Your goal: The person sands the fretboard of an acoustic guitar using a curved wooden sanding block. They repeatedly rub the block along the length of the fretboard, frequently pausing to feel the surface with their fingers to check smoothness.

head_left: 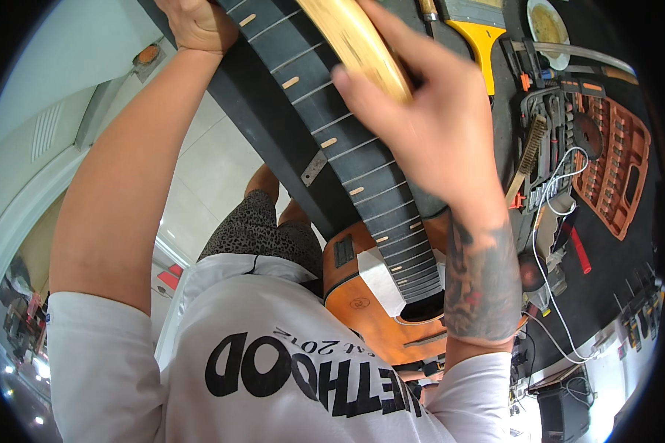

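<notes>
An acoustic guitar lies across the bench, its orange-brown body (414, 341) toward me and its dark fretboard (347, 159) running up to the top left. My right hand (440, 122), slightly blurred, is closed around a smooth, pale wooden block (358, 44) over the fretboard. The block's far end is cut off by the upper edge. At the top left, my left hand (198, 28) is closed at the edge of the neck; its fingers are partly out of view. White tape or paper (383, 284) covers the body beside the fretboard's end.
To the right are a yellow-handled scraper or brush (484, 52), a small white dish (547, 31), a wire brush (528, 155), an orange socket case (612, 166) and a white cable (543, 258). A small metal plate (314, 168) lies on the black surface left of the neck.
</notes>
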Demonstrator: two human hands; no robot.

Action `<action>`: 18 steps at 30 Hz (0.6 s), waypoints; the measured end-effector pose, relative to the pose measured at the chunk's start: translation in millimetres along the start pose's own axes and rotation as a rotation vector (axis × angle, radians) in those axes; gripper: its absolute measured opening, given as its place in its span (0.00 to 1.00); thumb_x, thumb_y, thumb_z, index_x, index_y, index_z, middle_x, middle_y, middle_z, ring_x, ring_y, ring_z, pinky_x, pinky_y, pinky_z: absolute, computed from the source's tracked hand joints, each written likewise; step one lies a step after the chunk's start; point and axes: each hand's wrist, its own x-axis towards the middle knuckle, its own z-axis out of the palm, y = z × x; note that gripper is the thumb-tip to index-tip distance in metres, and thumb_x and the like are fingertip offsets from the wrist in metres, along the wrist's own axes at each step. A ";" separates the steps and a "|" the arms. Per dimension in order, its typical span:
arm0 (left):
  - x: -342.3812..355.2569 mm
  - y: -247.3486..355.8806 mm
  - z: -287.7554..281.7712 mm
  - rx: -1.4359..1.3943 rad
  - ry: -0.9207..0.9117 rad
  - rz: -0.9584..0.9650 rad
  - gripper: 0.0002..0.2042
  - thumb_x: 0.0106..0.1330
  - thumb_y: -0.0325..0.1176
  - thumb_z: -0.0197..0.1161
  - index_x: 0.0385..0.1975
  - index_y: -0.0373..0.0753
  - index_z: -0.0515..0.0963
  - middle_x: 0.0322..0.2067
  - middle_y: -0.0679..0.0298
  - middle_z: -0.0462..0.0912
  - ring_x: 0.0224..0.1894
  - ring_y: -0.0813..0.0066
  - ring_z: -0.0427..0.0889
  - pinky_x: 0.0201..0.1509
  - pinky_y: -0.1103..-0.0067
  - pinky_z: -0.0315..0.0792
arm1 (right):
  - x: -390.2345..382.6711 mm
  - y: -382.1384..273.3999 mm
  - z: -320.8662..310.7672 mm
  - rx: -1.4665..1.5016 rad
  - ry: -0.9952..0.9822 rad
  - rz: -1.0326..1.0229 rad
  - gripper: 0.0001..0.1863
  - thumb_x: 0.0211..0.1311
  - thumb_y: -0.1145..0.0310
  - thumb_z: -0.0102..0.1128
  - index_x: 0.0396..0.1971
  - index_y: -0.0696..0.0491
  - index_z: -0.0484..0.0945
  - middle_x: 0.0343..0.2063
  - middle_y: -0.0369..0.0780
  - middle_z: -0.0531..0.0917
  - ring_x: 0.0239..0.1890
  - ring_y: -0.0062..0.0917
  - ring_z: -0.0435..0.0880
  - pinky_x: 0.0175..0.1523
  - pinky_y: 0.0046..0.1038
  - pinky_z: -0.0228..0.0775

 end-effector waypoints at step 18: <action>0.6 -25.5 -9.5 -0.173 -0.045 -0.002 0.27 0.76 0.54 0.31 0.57 0.39 0.69 0.58 0.60 0.68 0.69 0.66 0.59 0.75 0.68 0.50 | -186.6 47.3 -59.2 0.417 0.041 0.316 0.40 0.67 0.59 0.61 0.70 0.66 0.57 0.55 0.55 0.79 0.51 0.31 0.83 0.56 0.29 0.74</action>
